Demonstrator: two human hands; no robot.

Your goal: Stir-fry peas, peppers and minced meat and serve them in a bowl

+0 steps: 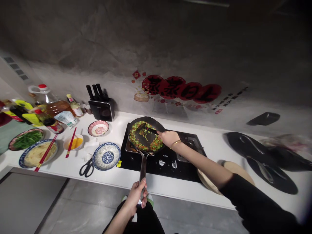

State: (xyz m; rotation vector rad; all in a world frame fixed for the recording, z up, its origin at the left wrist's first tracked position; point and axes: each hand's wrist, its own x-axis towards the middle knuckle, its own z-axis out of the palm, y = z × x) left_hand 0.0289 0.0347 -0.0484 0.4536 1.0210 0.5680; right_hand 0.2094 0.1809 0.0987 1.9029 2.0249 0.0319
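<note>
A dark frying pan [156,125] sits on the black cooktop [185,169], filled with chopped green, orange and red vegetables [136,136]. My left hand [136,193] grips the end of the pan's long handle [142,165] at the counter's front edge. My right hand [167,137], with a gold bangle on the wrist, reaches over the pan's right rim and holds a dark spatula [151,130] whose tip lies in the vegetables.
Left of the cooktop lie a blue patterned plate [106,156], scissors [86,167], a pink plate [98,128], a bowl of yellow egg with red chopsticks [73,142], a noodle plate [37,153], greens [26,139], oil bottles and a knife block [101,105]. A wooden board [240,170] and dark lids lie right.
</note>
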